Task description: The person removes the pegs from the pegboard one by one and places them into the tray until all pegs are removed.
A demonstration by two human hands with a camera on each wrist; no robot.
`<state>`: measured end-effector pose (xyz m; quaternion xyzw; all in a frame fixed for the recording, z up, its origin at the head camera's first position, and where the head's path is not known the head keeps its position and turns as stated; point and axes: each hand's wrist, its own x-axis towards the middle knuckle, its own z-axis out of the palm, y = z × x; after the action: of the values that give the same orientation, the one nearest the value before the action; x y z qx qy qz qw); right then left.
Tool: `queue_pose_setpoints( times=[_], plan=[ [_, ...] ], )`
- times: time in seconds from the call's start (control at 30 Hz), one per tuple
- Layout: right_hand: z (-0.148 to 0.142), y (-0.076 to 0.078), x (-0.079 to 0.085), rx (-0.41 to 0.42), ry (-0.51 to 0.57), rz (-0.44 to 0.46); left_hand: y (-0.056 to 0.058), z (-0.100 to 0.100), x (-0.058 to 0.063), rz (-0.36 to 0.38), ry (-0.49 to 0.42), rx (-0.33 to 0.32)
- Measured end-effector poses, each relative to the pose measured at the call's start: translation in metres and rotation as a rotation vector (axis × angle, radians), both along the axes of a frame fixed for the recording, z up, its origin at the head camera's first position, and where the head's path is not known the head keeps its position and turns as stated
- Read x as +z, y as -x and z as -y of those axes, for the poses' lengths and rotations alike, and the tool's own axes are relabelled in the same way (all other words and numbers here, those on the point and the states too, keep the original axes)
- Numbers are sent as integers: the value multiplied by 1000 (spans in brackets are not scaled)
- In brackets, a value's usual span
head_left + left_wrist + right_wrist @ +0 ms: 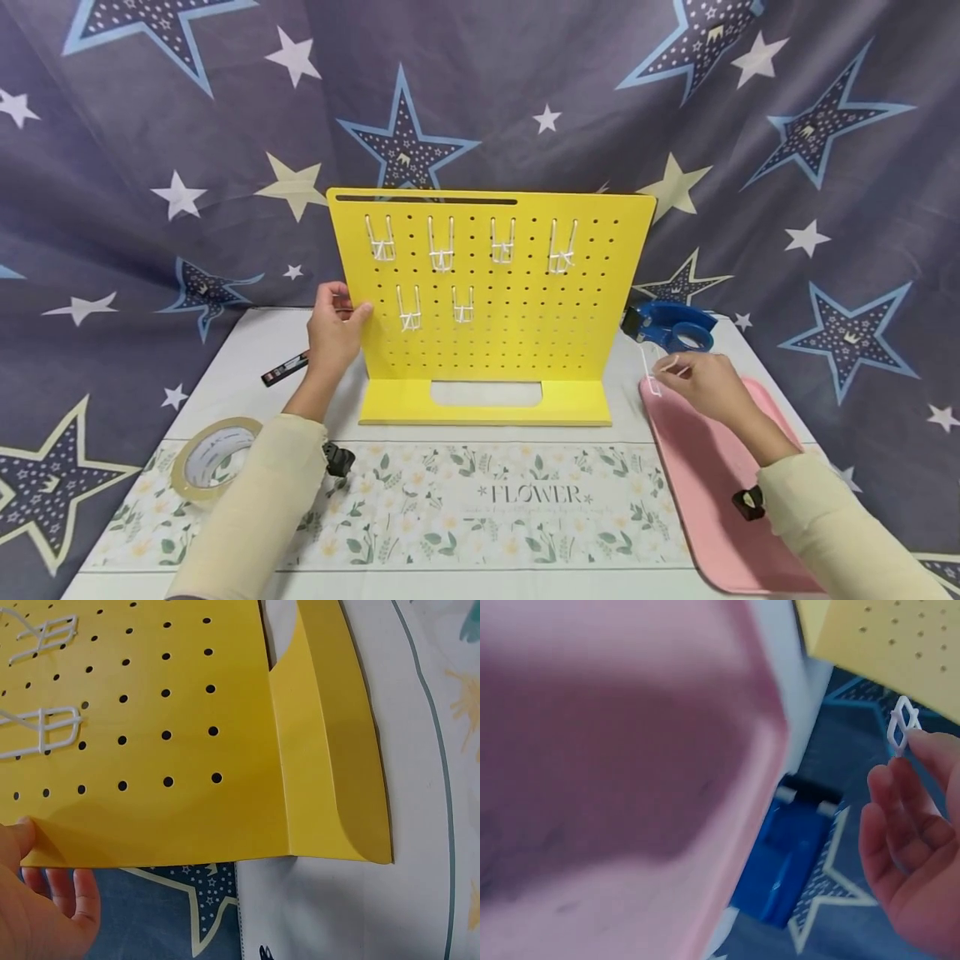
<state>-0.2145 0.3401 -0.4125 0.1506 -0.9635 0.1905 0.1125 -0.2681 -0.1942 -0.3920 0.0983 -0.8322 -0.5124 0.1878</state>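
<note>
A yellow pegboard [517,350] stands upright on its folded base. Several white wire hooks [442,260] hang in its upper row, and two more hooks [462,313] hang below, toward the left. My left hand [335,329] grips the board's left edge, thumb [16,838] on the front face and fingers behind. Off the board's right side, my right hand [705,383] pinches another white wire hook [892,729] between thumb and fingertips. In the head view that hook is over the far end of the pink tray [720,521].
Behind the tray lies a blue tape dispenser [667,323]. On the left are a roll of tape [183,467] and a small black box [283,369], partly behind the left arm. A flowered runner [420,533] crosses the white table, and a star-patterned curtain [480,100] hangs behind.
</note>
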Motion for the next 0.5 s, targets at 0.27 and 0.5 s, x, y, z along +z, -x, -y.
queue_pose_setpoints(
  times=[0.27,0.5],
  plan=[
    [-24,2,-18,-13,-27,63,0,0,2,-7,4,3],
    [-33,2,-32,-16,-59,134,0,0,0,10,-4,7]
  ],
)
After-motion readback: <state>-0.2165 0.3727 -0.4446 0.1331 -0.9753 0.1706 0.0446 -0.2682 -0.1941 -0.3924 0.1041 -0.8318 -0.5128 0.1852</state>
